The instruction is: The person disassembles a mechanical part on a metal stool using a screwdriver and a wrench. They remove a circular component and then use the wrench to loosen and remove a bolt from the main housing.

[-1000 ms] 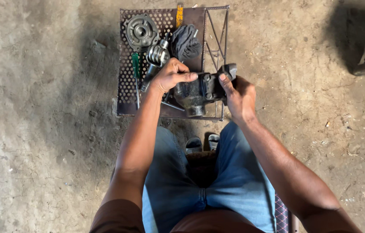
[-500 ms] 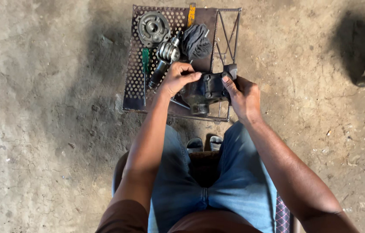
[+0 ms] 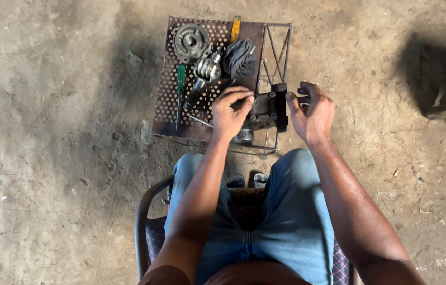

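seated person works at a small perforated metal desk (image 3: 166, 113) on a concrete floor. left hand (image 3: 232, 112), fingers curled, grips the dark metal housing (image 3: 268, 110) at the desk's near edge; right hand (image 3: 311, 112) half open, fingertips just at the housing's right side. behind: round flange (image 3: 192, 42), green-handled screwdriver (image 3: 181, 87), dark rag (image 3: 240, 59).

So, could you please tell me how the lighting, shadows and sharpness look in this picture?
Head view: soft daylight, no glare; a dark shadow spreads left of the perforated metal stand; the left hand, right hand and dark metal part are fairly sharp; the frame edges curve slightly.
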